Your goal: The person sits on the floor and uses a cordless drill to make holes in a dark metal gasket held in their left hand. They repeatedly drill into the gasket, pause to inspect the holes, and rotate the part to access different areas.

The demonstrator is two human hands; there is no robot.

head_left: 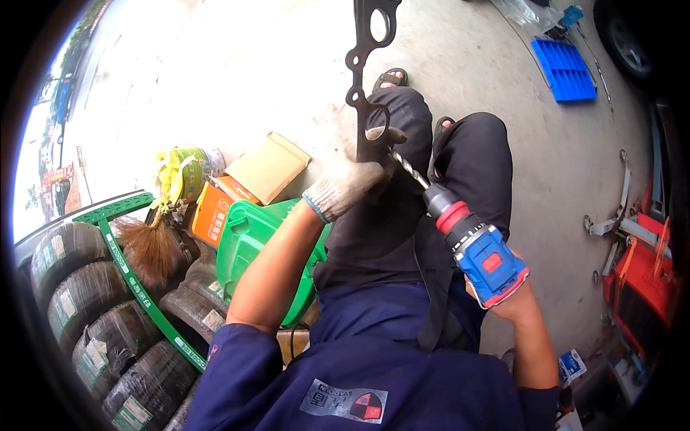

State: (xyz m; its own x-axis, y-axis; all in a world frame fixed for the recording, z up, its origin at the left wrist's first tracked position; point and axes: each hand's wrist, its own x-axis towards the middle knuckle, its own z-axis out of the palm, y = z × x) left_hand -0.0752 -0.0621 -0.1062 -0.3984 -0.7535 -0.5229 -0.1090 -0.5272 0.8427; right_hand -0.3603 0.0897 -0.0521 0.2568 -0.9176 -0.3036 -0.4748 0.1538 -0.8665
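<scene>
A long flat black gasket-like plate (357, 77) with several round and oval holes runs up out of the top of the head view. My left hand (350, 183), in a pale work glove, is closed around its lower end above my thigh. My right hand (512, 305), bare, grips a blue and red cordless drill (485, 255), mostly hidden behind the drill's body. A twist drill bit (410, 170) sits in the chuck, and its tip meets or nearly meets the plate's edge beside my gloved fingers; contact is hard to tell.
A green plastic stool (248, 241) stands by my left elbow. Beyond it are an orange box (210, 213), an open cardboard box (269, 169) and a broom (149, 248). Wrapped tyres (90, 291) fill a green-framed rack (154, 298). Right: blue tray (564, 70), red equipment (643, 284), car wheel (627, 44).
</scene>
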